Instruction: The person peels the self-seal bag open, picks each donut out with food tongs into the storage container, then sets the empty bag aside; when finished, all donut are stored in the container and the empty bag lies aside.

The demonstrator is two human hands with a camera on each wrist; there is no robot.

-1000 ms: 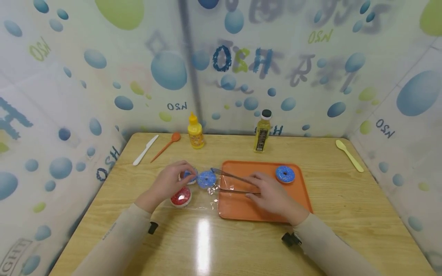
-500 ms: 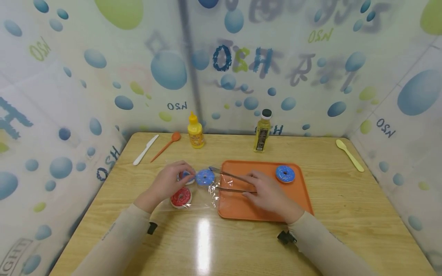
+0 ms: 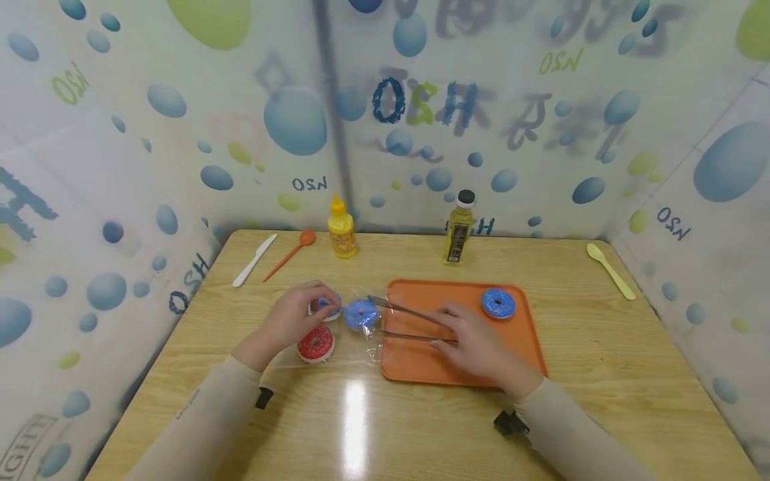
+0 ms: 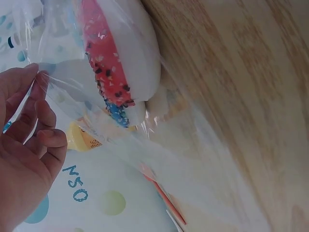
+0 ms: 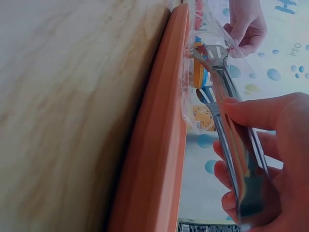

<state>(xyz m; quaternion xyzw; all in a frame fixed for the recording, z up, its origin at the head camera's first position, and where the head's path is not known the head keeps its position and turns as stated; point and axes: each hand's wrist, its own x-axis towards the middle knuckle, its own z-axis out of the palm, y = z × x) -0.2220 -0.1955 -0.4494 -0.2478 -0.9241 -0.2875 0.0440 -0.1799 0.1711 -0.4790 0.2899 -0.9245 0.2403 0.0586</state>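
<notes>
My left hand (image 3: 295, 315) pinches the upper edge of a clear plastic bag (image 4: 188, 145) between thumb and fingertip. A red sprinkled toy donut (image 3: 315, 343) lies in the bag, with a blue donut (image 3: 325, 306) behind it, partly hidden by the left hand. Another blue donut (image 3: 361, 313) is at the bag's mouth, close to the tong tips. My right hand (image 3: 475, 339) grips metal tongs (image 5: 229, 101), whose arms stand spread apart and point left into the bag's opening. Under the right hand is an orange tray (image 3: 421, 369), bearing one blue donut (image 3: 498, 303).
A yellow squeeze bottle (image 3: 342, 234) and an oil bottle (image 3: 460, 230) stand along the back. At the back left lie a white knife (image 3: 254, 260) and an orange spoon (image 3: 290, 255). A pale yellow spoon (image 3: 610, 271) rests at the far right. Patterned curtains enclose the table.
My right hand with the tongs shifted slightly left, then back right. The blue donut by the tong tips moved a little the same way. My left hand keeps its place on the bag.
</notes>
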